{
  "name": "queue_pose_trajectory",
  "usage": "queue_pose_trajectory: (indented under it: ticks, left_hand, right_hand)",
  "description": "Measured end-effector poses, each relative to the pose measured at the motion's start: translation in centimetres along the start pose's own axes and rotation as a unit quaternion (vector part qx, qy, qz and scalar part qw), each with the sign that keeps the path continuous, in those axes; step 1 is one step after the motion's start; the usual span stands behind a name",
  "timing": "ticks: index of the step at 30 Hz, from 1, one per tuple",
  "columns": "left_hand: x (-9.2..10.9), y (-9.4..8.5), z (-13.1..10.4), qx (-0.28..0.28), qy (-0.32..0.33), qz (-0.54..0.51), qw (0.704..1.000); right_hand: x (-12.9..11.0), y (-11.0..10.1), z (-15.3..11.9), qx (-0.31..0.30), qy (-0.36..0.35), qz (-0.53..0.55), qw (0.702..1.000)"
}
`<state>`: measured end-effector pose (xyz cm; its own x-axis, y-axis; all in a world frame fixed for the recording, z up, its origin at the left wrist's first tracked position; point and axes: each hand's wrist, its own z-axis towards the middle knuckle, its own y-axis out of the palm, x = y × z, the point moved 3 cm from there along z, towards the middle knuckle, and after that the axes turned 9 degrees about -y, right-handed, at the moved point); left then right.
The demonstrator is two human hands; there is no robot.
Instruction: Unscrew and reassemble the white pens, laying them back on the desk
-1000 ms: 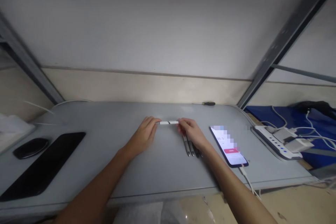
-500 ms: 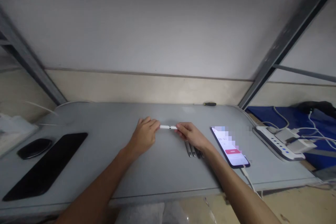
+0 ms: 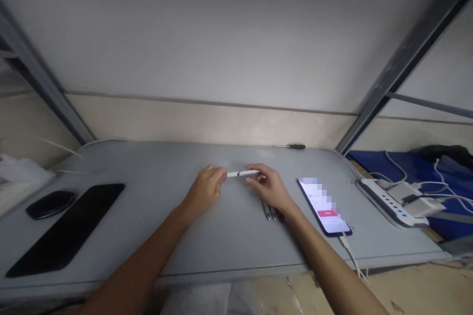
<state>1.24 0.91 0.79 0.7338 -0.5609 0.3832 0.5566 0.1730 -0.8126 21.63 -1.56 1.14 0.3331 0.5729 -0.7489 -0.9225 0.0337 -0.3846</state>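
A slim white pen (image 3: 240, 173) with a dark band near its middle is held above the grey table (image 3: 221, 236). My left hand (image 3: 207, 189) is closed round its left end. At the pen's right end, my right hand (image 3: 268, 187) has thumb and fingers apart, with the tip between them; whether they touch it is hard to tell. Several grey pens (image 3: 269, 210) lie on the table just below my right hand, partly hidden by the hand and wrist.
A lit phone (image 3: 325, 206) with a cable lies at the right, beside a white power strip (image 3: 391, 202) with plugs. Near the wall is a screwdriver (image 3: 295, 146). At the left are a long black pad (image 3: 68, 231) and a black rounded object (image 3: 50, 204).
My right fingers have opened from their pinch on the pen. More of the pen's right end shows, the dark band sits slightly further left, and the pen tilts up a little to the right.
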Motion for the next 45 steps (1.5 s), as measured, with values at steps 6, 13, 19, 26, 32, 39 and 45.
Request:
queue_pose_trajectory:
  ticks: [6, 13, 19, 26, 32, 39, 45]
  left_hand:
    - [0.1, 0.0, -0.1, -0.019, 0.022, 0.005, 1.0]
    - [0.0, -0.2, 0.0, -0.006, 0.027, -0.008, 1.0]
    - [-0.3, -0.2, 0.0, -0.002, 0.026, -0.005, 1.0]
    - [0.2, 0.0, 0.0, -0.011, 0.027, -0.026, 0.999]
    - [0.2, -0.2, 0.1, -0.005, 0.026, -0.023, 0.999]
    - [0.0, -0.1, 0.0, -0.003, 0.027, -0.026, 0.999]
    - [0.0, -0.1, 0.0, -0.007, 0.022, -0.02, 1.0]
  right_hand:
    - [0.7, 0.2, 0.1, -0.021, 0.063, -0.003, 0.998]
    - [1.5, 0.2, 0.0, -0.03, 0.122, 0.045, 0.991]
    - [1.1, 0.1, 0.1, -0.011, 0.061, 0.07, 0.996]
    - [1.2, 0.1, 0.1, 0.022, 0.037, 0.042, 0.998]
    - [1.3, 0.1, 0.1, 0.006, 0.047, 0.026, 0.999]
    - [1.6, 0.1, 0.1, 0.012, 0.07, 0.035, 0.997]
    - [1.3, 0.2, 0.1, 0.001, 0.064, 0.032, 0.997]
